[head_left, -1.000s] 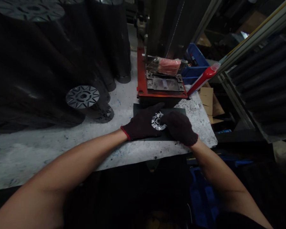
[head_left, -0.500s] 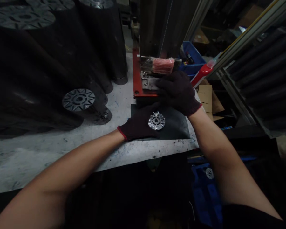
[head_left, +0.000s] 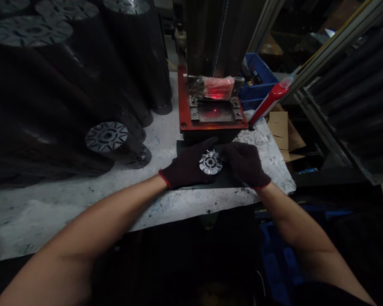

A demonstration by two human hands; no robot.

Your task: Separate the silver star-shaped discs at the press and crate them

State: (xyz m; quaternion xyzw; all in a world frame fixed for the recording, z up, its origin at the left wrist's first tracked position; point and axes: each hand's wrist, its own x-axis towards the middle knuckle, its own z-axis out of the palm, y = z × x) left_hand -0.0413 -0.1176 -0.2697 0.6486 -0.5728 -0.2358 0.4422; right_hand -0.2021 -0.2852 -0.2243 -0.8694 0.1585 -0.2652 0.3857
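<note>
A slotted silver disc (head_left: 211,162) rests over a dark mat (head_left: 198,186) near the bench's front edge. My left hand (head_left: 191,165), in a dark glove with a red cuff, is wrapped round the disc's left side. My right hand (head_left: 244,163), gloved alike, is at the disc's right edge with its fingers curled; whatever lies between the fingertips is hidden. Just behind the hands, a metal fixture plate (head_left: 215,113) on a red base (head_left: 184,114) shows a small red light spot.
Tall dark cylinders of stacked discs (head_left: 107,137) fill the left side. At the right stand a red bottle (head_left: 270,102), a blue bin (head_left: 258,78) and cardboard (head_left: 279,129). A pink wrapped bundle (head_left: 218,88) sits behind the fixture plate.
My right hand has moved from the fixture plate down to the disc's right side, uncovering the plate and its red light spot. My left hand stays round the disc.
</note>
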